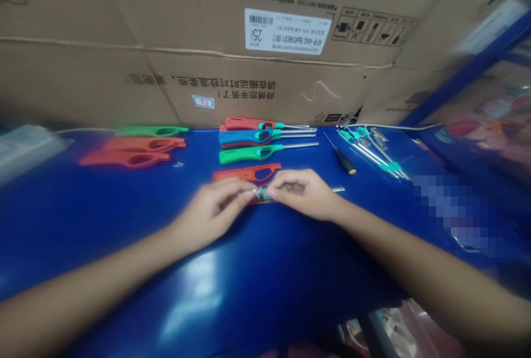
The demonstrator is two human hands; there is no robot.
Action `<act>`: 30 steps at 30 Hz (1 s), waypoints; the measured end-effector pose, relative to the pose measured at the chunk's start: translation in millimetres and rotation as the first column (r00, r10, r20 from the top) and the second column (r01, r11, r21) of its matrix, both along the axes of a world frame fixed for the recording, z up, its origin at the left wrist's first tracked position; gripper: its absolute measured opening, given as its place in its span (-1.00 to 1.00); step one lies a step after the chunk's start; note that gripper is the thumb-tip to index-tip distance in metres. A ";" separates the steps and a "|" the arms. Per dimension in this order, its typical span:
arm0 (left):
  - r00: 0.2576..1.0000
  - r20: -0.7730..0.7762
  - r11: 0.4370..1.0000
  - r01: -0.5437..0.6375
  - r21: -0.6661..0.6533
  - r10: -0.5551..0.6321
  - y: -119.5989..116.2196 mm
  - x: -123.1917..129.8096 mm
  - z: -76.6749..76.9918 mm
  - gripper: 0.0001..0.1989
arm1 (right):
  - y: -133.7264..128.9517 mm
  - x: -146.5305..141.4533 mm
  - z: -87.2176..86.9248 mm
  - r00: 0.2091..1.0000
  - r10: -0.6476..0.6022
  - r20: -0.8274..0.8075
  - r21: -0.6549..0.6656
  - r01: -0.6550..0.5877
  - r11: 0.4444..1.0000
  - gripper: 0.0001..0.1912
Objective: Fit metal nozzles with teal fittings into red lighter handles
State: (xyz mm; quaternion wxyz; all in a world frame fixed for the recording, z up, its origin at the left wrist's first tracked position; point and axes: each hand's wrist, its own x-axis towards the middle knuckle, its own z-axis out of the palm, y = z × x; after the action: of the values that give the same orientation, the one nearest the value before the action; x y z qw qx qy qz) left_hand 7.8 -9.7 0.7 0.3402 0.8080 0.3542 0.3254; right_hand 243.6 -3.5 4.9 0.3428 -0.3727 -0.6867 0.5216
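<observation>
Where a cardboard box [186,20] stands along the far edge, a blue tabletop [124,275] spreads before me; my left hand [219,206] and right hand [309,195], each grip pinching, hold a red-and-teal lighter [264,194] centrally, beside an orange handle [234,174], left of a screwdriver [344,161].

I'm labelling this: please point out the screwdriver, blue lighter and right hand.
Screwdriver [344,161], head view: its dark handle.
Blue lighter [244,136], head view: its body.
Right hand [314,196], head view: its thumb side.

L grip [224,203] & R grip [305,195] on red/teal pc [264,194]; screwdriver [344,162] nearby
</observation>
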 end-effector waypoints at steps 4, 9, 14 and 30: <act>1.000 -0.008 0.999 0.015 0.028 -0.015 1.9 -0.7 -1.2 -0.78 | 0.4 -3.0 -0.5 1.000 0.009 -0.027 0.016 -0.008 1.000 -0.82; 1.000 -0.023 0.999 0.013 0.035 -0.012 3.0 -3.3 -3.5 -0.78 | 0.6 -5.6 -2.3 0.998 0.018 -0.055 -0.018 -0.019 1.000 -0.80; 0.999 -0.045 0.999 0.021 0.029 -0.020 2.5 -3.9 -3.4 -0.78 | 0.3 -5.8 -3.0 0.999 0.017 -0.036 -0.031 -0.018 0.999 -0.78; 0.999 -0.032 0.998 0.040 0.052 -0.039 0.2 -0.9 -1.5 -0.81 | -1.6 -3.0 0.8 0.999 0.030 0.026 0.041 -0.031 0.999 -0.82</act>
State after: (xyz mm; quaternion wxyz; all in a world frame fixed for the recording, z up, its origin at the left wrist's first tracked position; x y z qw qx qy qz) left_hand 6.8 -9.5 -0.9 0.3197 0.8285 0.3346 0.3154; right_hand 240.6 -5.0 5.7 0.3337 -0.3616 -0.7072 0.5077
